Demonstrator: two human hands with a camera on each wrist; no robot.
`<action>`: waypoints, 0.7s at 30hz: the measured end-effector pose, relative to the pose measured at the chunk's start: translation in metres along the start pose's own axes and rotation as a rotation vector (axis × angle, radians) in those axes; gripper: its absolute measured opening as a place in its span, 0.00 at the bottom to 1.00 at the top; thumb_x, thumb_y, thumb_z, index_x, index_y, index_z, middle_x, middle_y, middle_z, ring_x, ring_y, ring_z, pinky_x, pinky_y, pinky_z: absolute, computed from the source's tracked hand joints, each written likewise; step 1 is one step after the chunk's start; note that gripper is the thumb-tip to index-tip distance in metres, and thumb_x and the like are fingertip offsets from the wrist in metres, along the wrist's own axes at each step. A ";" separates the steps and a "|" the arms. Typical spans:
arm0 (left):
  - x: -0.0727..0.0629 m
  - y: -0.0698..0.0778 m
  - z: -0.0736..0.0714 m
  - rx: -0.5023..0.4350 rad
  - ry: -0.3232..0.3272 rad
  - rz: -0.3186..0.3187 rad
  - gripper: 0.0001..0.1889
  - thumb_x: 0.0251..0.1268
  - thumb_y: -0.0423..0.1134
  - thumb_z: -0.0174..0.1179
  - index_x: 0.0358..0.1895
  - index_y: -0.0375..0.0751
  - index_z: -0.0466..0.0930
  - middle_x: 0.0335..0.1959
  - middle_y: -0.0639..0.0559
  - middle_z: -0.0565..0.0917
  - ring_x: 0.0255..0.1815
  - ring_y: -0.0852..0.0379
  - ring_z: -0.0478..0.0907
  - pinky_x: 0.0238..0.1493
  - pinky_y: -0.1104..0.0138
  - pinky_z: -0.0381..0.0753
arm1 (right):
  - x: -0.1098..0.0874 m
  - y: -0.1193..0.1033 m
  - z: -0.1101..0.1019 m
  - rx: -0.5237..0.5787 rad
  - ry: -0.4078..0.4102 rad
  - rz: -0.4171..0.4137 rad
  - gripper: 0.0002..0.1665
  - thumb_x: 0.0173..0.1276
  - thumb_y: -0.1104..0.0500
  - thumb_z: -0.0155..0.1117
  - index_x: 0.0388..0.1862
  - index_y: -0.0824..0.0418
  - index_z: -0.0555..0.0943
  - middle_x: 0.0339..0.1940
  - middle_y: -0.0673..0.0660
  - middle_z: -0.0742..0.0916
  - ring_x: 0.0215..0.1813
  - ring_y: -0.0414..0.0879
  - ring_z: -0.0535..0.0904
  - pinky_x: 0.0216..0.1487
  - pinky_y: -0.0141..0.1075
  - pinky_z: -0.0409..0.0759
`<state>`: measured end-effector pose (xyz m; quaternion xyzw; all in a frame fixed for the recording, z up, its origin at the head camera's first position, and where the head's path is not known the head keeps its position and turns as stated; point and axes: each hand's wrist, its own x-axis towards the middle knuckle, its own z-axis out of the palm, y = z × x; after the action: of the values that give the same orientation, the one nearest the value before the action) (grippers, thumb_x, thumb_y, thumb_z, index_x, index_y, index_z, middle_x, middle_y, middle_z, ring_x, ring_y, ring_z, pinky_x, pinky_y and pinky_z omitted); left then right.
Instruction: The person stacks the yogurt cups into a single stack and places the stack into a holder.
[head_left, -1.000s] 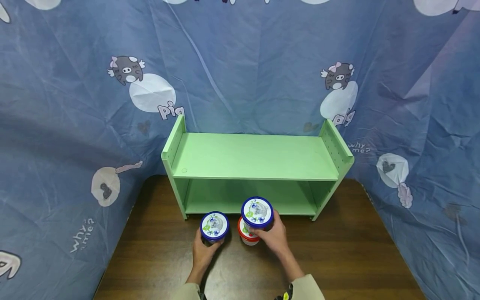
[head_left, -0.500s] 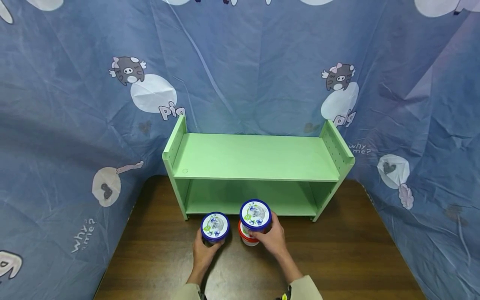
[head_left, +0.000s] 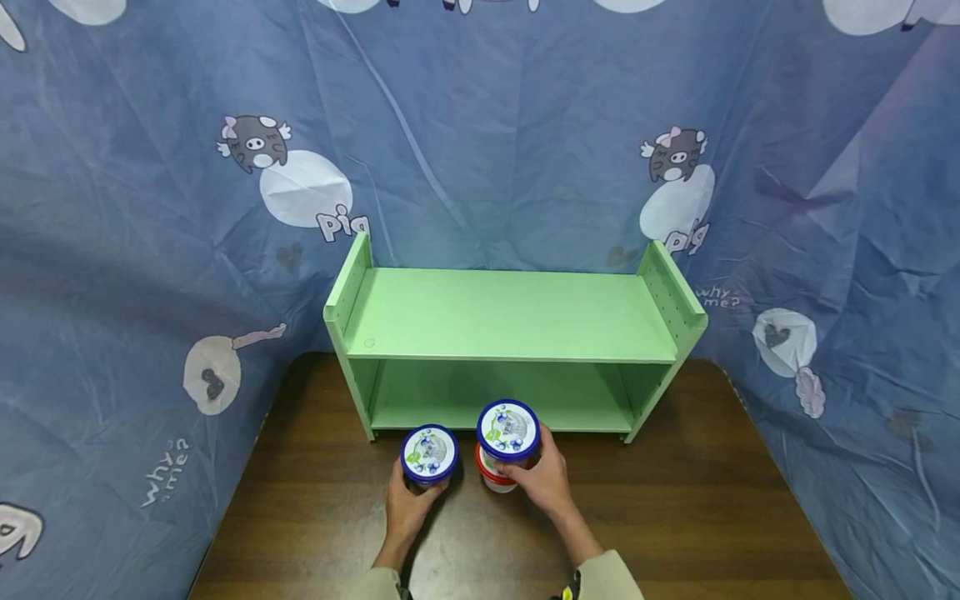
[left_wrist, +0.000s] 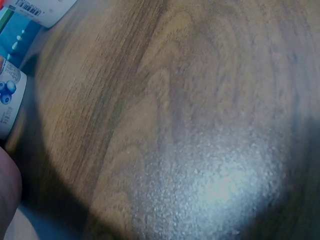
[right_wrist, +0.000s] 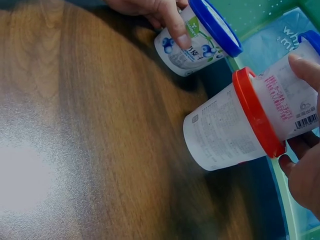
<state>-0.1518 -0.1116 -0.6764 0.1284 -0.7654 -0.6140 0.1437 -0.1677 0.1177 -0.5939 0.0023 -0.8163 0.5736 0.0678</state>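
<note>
Stretched forward, my right grip (head_left: 543, 482) pinches a blue-lidded tub (head_left: 508, 428), axis roughly upright, seemingly resting on the red-lidded tub (head_left: 496, 479) below; my left grip (head_left: 407, 505) clasps a second tub (head_left: 430, 453), top upward.

White glare and dark shadows mark the tabletop (left_wrist: 165, 100).

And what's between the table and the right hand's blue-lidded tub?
A red-lidded tub: the right wrist view shows it on the table, below the blue-lidded tub in the right hand.
</note>
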 end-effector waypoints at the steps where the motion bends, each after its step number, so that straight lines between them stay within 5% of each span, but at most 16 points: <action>1: 0.000 0.000 -0.001 -0.006 -0.003 -0.005 0.48 0.36 0.30 0.80 0.69 0.32 0.68 0.64 0.36 0.79 0.68 0.43 0.73 0.72 0.54 0.66 | 0.000 0.000 0.000 0.003 -0.001 0.000 0.56 0.44 0.59 0.85 0.72 0.64 0.67 0.64 0.67 0.82 0.68 0.62 0.76 0.69 0.59 0.73; 4: -0.001 0.000 -0.002 -0.003 -0.010 -0.004 0.48 0.36 0.30 0.80 0.69 0.31 0.68 0.64 0.35 0.79 0.68 0.42 0.73 0.71 0.55 0.67 | -0.001 0.001 0.001 0.008 -0.004 0.003 0.56 0.44 0.59 0.85 0.72 0.63 0.67 0.65 0.66 0.81 0.68 0.61 0.76 0.69 0.58 0.73; 11: 0.001 -0.002 -0.003 -0.015 -0.016 -0.019 0.47 0.36 0.29 0.79 0.68 0.31 0.68 0.62 0.35 0.80 0.66 0.41 0.74 0.64 0.76 0.68 | 0.000 0.003 0.001 -0.002 -0.016 -0.007 0.57 0.44 0.59 0.84 0.73 0.63 0.66 0.65 0.66 0.81 0.68 0.61 0.76 0.69 0.58 0.73; 21: 0.001 0.005 -0.009 0.041 -0.043 -0.039 0.47 0.36 0.30 0.81 0.67 0.29 0.68 0.60 0.32 0.81 0.63 0.39 0.77 0.63 0.65 0.74 | 0.000 0.005 -0.002 -0.017 -0.016 -0.029 0.56 0.46 0.57 0.84 0.73 0.63 0.66 0.66 0.66 0.81 0.69 0.62 0.75 0.70 0.58 0.71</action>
<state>-0.1491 -0.1189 -0.6694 0.1330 -0.7781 -0.6035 0.1125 -0.1684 0.1210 -0.5982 0.0181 -0.8214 0.5658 0.0695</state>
